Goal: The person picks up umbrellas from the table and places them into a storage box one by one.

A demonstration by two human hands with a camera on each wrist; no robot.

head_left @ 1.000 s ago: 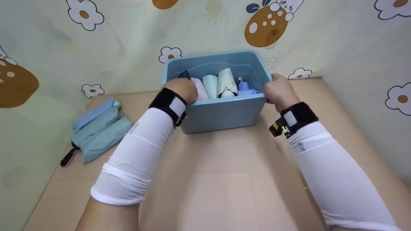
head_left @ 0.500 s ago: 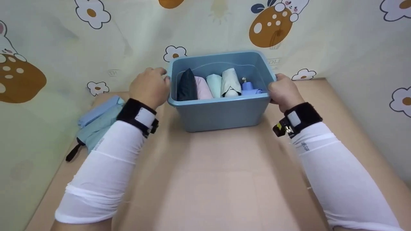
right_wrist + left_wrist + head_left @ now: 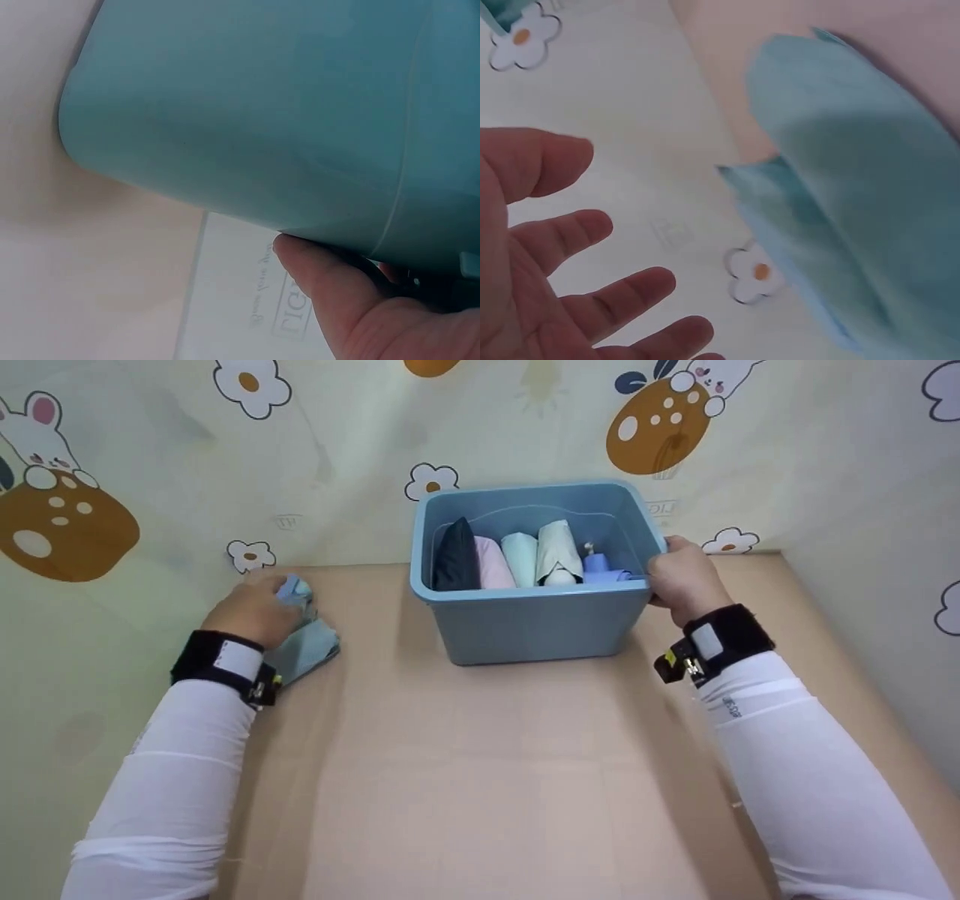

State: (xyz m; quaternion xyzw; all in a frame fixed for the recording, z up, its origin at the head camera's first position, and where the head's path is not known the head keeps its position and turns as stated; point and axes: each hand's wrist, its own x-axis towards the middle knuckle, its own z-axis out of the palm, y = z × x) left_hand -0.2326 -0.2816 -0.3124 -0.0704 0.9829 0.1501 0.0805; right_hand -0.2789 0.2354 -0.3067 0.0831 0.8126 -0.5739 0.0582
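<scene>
My left hand is over the folded teal and blue umbrellas at the left, covering much of them. In the left wrist view its fingers are spread and apart from the teal umbrella. My right hand grips the right end of the blue-grey plastic bin; the right wrist view has the thumb against the bin's end wall. Standing in a row inside the bin are a black bundle, a pink one, a mint one, a pale patterned umbrella and a blue-purple one.
The bin stands on a tan table close to the back wall. A pale wall covering printed with flowers and rabbits lines the back and sides. Both forearms, in white sleeves, reach across the table from the front.
My left hand has come out of the bin, uncovering the black bundle, and swung left to the umbrellas on the table. My right hand keeps its grip on the bin. The head view shifts slightly.
</scene>
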